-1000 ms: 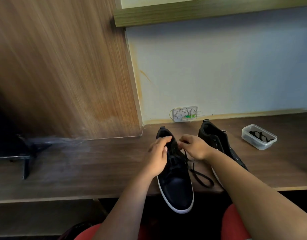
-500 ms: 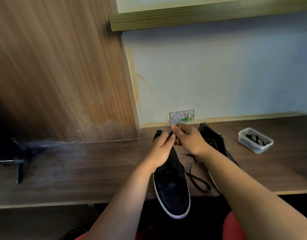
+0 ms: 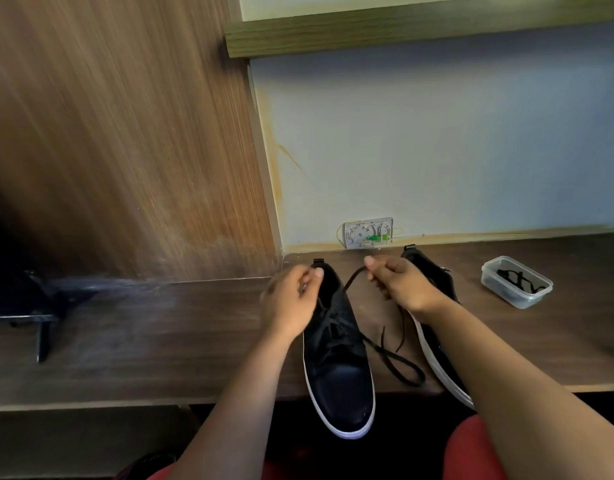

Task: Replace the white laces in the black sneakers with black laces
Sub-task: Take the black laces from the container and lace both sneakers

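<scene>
**Two hands pull a black lace at the top of a black sneaker on a wooden desk**

A person sits at a dark wooden desk (image 3: 160,334), seen from above through a head-worn camera. A black sneaker with a white sole (image 3: 336,358) lies on the desk with its toe overhanging the near edge, pointing towards the person. A black lace (image 3: 385,351) is threaded through its eyelets.

The left hand (image 3: 291,299) sits at the sneaker's collar, fingers curled, thumb and forefinger pressed together; the lace is too blurred there to tell whether they pinch it. The right hand (image 3: 399,284) is just right of the collar, fingers curled, pinching a strand of the lace that runs taut from the shoe's upper eyelets. The loose remainder of the lace trails onto the desk between the two shoes in a long loop.

The second black sneaker (image 3: 437,355) lies just to the right, partly hidden under the right forearm. Further right stands a clear plastic container (image 3: 517,282) holding another black lace (image 3: 518,284). A small wall socket plate (image 3: 368,233) sits on the pale wall behind the shoes. A wood-grain panel (image 3: 125,133) fills the left.
</scene>
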Action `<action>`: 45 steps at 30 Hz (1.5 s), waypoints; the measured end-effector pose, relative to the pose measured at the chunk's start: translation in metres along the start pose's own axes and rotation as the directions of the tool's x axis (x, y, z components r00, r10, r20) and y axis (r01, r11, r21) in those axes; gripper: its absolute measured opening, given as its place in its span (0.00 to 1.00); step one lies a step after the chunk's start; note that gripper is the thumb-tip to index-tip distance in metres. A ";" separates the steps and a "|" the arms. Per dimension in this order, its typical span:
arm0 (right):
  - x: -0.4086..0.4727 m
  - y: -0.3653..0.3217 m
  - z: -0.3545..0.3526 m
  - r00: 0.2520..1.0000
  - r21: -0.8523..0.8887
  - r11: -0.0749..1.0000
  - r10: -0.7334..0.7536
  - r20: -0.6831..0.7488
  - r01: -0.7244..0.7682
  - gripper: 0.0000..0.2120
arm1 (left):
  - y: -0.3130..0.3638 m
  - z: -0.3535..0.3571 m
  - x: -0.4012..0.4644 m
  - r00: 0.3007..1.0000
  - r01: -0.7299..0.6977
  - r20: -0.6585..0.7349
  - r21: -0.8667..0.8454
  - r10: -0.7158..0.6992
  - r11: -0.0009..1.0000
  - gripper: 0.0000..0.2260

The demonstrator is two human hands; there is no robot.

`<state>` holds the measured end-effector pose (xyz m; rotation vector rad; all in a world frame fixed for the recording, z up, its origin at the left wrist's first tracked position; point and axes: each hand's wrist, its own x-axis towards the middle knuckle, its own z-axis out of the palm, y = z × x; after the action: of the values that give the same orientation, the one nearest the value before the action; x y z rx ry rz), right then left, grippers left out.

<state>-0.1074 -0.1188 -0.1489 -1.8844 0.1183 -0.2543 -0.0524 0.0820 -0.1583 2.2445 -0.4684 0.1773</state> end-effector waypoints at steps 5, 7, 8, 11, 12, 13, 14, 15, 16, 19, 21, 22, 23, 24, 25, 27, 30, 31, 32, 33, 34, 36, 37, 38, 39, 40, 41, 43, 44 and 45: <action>0.001 -0.017 0.031 0.959 -0.256 0.930 -0.223 0.177 0.263 0.18 | 0.026 0.001 -0.002 0.955 -0.071 0.272 -0.187 0.121 0.980 0.18; 0.001 -0.013 0.029 0.962 -0.250 0.937 -0.200 0.184 0.243 0.18 | 0.024 -0.006 -0.003 0.951 -0.012 0.301 -0.199 0.073 0.980 0.16; 0.002 -0.012 0.027 0.968 -0.261 0.942 -0.164 0.191 0.211 0.17 | 0.022 -0.011 -0.004 0.957 0.056 0.289 -0.281 0.029 0.958 0.15; 0.004 -0.006 0.017 0.986 -0.201 0.977 -0.032 0.163 0.065 0.17 | 0.012 -0.029 -0.001 0.946 0.324 0.188 -0.581 -0.264 0.747 0.12; 0.005 -0.004 0.013 0.991 -0.153 0.988 -0.004 0.136 0.025 0.17 | 0.005 -0.035 0.000 0.924 0.358 0.143 -0.648 -0.355 0.672 0.12; 0.005 -0.002 0.011 0.994 -0.121 0.993 0.014 0.111 0.000 0.16 | -0.001 -0.040 0.002 0.907 0.366 0.097 -0.665 -0.411 0.651 0.12; 0.005 0.001 0.009 0.996 -0.118 0.993 0.023 0.090 -0.012 0.16 | -0.009 -0.042 0.004 0.901 0.362 0.043 -0.624 -0.432 0.693 0.12; 0.005 0.004 0.009 0.997 -0.149 0.989 0.025 0.071 -0.014 0.16 | -0.016 -0.043 0.006 0.919 0.339 -0.003 -0.505 -0.395 0.793 0.13; 0.006 0.006 0.011 0.998 -0.204 0.979 0.020 0.058 -0.007 0.16 | -0.022 -0.041 0.006 0.949 0.297 -0.009 -0.311 -0.316 0.903 0.12; 0.006 -0.001 0.022 0.995 -0.323 0.943 -0.058 0.077 0.080 0.15 | -0.022 -0.026 0.002 0.986 0.031 0.160 0.156 -0.056 0.987 0.13; 0.005 -0.007 0.034 0.981 -0.319 0.931 -0.144 0.129 0.179 0.11 | -0.011 -0.013 0.000 0.971 -0.065 0.238 0.114 0.037 0.991 0.16; 0.005 -0.009 0.039 0.972 -0.307 0.925 -0.187 0.140 0.222 0.09 | -0.009 -0.006 -0.001 0.965 -0.090 0.251 0.039 0.077 0.995 0.15; 0.005 -0.009 0.043 0.966 -0.279 0.927 -0.224 0.128 0.252 0.07 | -0.005 -0.002 -0.004 0.963 -0.091 0.251 -0.053 0.102 0.994 0.12; 0.005 -0.008 0.045 0.966 -0.222 0.941 -0.238 0.097 0.254 0.05 | -0.003 0.001 -0.007 0.965 -0.069 0.243 -0.148 0.104 0.987 0.10; 0.005 -0.007 0.046 0.972 -0.134 0.963 -0.230 0.058 0.236 0.03 | 0.000 0.001 -0.009 0.968 -0.024 0.235 -0.249 0.084 0.968 0.10; 0.005 -0.006 0.044 0.986 0.033 0.985 -0.168 0.007 0.168 0.05 | 0.005 -0.002 -0.012 0.974 0.100 0.226 -0.441 0.003 0.892 0.08; 0.006 -0.004 0.040 0.994 0.066 0.991 -0.113 0.003 0.113 0.05 | 0.006 -0.005 -0.014 0.979 0.183 0.174 -0.535 -0.104 0.825 0.06; 0.005 -0.003 0.039 0.995 0.060 0.993 -0.104 0.003 0.104 0.04 | 0.003 -0.006 -0.014 0.983 0.177 0.128 -0.518 -0.130 0.837 0.06; 0.005 -0.002 0.039 0.996 0.062 0.994 -0.094 0.004 0.094 0.04 | -0.001 -0.006 -0.013 0.985 0.174 0.097 -0.511 -0.145 0.842 0.06; 0.005 -0.003 0.039 0.996 0.066 0.994 -0.087 0.006 0.086 0.04 | -0.003 -0.007 -0.013 0.983 0.183 0.099 -0.522 -0.154 0.833 0.06; 0.004 -0.002 0.041 0.996 0.062 0.995 -0.082 0.014 0.081 0.05 | -0.004 -0.007 -0.014 0.980 0.197 0.125 -0.539 -0.153 0.819 0.06; 0.004 -0.001 0.046 0.993 0.011 0.995 -0.099 0.057 0.099 0.07 | -0.005 -0.002 -0.016 0.978 0.201 0.159 -0.522 -0.137 0.829 0.04; 0.003 -0.002 0.048 0.990 -0.036 0.992 -0.114 0.084 0.118 0.07 | -0.007 0.001 -0.015 0.980 0.192 0.148 -0.484 -0.136 0.854 0.03; 0.003 -0.003 0.050 0.986 -0.076 0.987 -0.132 0.101 0.140 0.07 | -0.008 0.004 -0.014 0.983 0.178 0.124 -0.442 -0.137 0.879 0.03; 0.003 -0.005 0.052 0.983 -0.104 0.982 -0.150 0.107 0.161 0.06 | -0.010 0.006 -0.013 0.984 0.176 0.109 -0.406 -0.143 0.897 0.04; 0.004 -0.005 0.052 0.981 -0.110 0.979 -0.160 0.108 0.172 0.05 | -0.012 0.007 -0.013 0.983 0.181 0.102 -0.385 -0.153 0.905 0.05; 0.004 -0.006 0.051 0.980 -0.109 0.978 -0.165 0.109 0.177 0.05 | -0.012 0.007 -0.012 0.981 0.191 0.103 -0.384 -0.163 0.903 0.05; 0.003 -0.006 0.051 0.980 -0.124 0.976 -0.167 0.112 0.180 0.05 | -0.016 0.006 -0.011 0.982 0.184 0.116 -0.419 -0.149 0.889 0.01; 0.003 -0.007 0.052 0.979 -0.132 0.975 -0.164 0.117 0.179 0.05 | -0.017 0.005 -0.012 0.983 0.178 0.124 -0.438 -0.137 0.881 0.04; 0.003 -0.008 0.053 0.981 -0.132 0.976 -0.158 0.117 0.173 0.05 | -0.017 0.005 -0.013 0.983 0.176 0.131 -0.455 -0.130 0.873 0.06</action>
<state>-0.0927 -0.0683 -0.1572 -2.0479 -0.0958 -0.2644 -0.0575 0.0918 -0.1771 1.8082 -0.3374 -0.1192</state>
